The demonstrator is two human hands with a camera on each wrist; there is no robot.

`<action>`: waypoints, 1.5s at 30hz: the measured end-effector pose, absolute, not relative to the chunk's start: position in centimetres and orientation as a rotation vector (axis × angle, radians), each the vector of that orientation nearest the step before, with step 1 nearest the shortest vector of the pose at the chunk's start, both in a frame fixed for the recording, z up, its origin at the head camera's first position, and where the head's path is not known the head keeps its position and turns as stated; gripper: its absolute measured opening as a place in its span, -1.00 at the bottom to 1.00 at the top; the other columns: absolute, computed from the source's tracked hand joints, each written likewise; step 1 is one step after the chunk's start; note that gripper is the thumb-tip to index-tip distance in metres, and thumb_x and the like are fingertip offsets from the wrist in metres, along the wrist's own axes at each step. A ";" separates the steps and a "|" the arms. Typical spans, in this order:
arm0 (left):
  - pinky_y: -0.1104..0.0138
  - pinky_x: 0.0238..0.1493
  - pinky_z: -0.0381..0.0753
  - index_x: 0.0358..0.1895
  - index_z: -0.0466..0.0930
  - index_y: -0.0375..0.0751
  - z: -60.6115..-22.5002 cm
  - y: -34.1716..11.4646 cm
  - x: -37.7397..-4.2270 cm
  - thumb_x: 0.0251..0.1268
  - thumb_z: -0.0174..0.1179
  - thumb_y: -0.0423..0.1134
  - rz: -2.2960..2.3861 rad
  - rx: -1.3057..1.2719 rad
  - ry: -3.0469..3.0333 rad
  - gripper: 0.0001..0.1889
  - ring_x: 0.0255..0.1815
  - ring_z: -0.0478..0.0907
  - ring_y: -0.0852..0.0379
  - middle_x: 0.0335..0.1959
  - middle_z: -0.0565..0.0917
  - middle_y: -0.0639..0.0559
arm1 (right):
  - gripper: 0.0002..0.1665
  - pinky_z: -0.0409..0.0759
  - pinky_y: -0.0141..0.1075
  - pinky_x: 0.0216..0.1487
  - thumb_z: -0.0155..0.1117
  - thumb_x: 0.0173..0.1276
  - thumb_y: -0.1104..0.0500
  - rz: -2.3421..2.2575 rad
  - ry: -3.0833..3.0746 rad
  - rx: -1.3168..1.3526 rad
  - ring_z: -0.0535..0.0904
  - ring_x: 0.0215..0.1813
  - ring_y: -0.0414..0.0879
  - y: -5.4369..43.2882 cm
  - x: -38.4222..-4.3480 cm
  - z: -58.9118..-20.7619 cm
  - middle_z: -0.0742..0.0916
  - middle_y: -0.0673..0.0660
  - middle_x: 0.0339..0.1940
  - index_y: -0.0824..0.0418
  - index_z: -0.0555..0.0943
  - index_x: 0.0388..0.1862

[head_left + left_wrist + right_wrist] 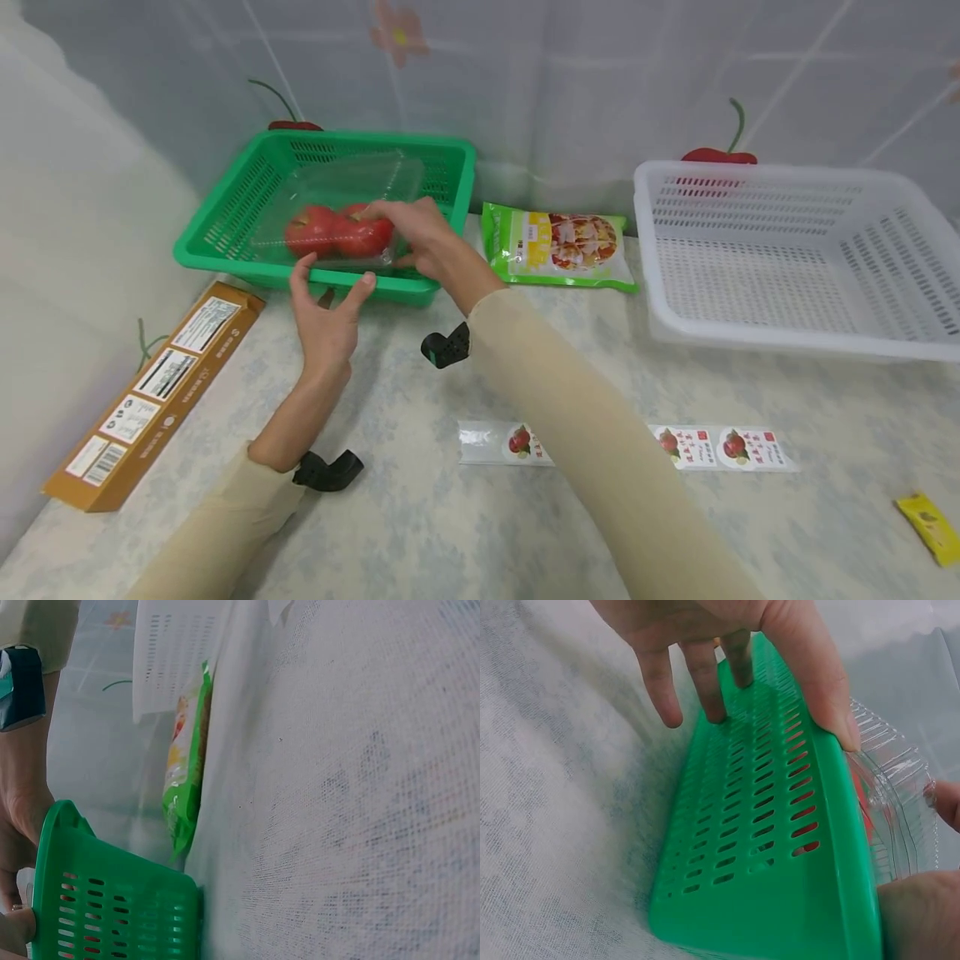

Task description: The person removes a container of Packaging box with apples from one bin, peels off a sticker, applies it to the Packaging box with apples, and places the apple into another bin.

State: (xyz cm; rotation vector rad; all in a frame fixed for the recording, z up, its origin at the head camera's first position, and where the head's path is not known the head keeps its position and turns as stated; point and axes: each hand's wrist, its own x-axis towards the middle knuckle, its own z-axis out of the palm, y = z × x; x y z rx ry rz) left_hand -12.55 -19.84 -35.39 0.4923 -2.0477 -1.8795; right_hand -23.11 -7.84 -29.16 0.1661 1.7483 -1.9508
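Observation:
A clear plastic clamshell box (360, 179) with red apples (311, 229) inside lies tilted within the green basket (225, 271). My right hand (420, 233) pinches the box at its right front corner, with fingers over its top and the thumb lower down. Spread at the basket's front rim is my left hand (322, 321), its thumb and index tips up by the rim next to the box. In the right wrist view, the left hand's other fingers (705, 682) reach down along the slotted outer wall.
Right of the green basket lies a green-edged food bag (562, 246). Further right stands a white basket (810, 346). A strip of apple labels (720, 448) lies near the front, a yellow packet (930, 527) at far right, and a long brown carton (153, 396) at left.

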 end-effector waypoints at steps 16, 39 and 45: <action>0.12 0.21 0.41 0.49 0.10 0.11 -35.4 -19.5 -12.4 0.22 0.39 -0.04 -1.891 0.498 -2.028 -0.17 0.42 0.08 -0.06 0.51 0.01 0.15 | -0.58 0.64 -0.08 -0.12 0.39 0.21 0.23 -2.124 1.626 0.200 0.49 0.01 -0.05 -7.6 -22.2 -28.9 0.51 0.03 0.07 0.29 0.50 0.02; 0.14 0.25 0.39 0.56 -0.01 0.21 -35.5 -19.6 -12.5 0.21 0.39 0.01 -1.868 0.512 -2.071 -0.08 0.46 0.07 0.00 0.53 0.05 0.17 | -0.66 0.66 -0.10 -0.11 0.30 0.30 0.34 -2.320 1.510 0.147 0.51 0.08 0.10 0.8 -17.1 -24.4 0.54 0.16 0.12 0.29 0.28 -0.20; 0.18 0.20 0.42 0.54 0.04 0.18 -35.8 -19.6 -12.3 0.23 0.38 -0.01 -1.868 0.494 -2.059 -0.12 0.39 0.12 0.04 0.46 0.17 0.15 | -0.73 0.61 -0.11 0.01 0.22 0.39 0.32 -2.359 1.445 0.137 0.44 0.17 0.11 5.3 -13.5 -24.6 0.48 0.19 0.18 0.25 0.30 -0.12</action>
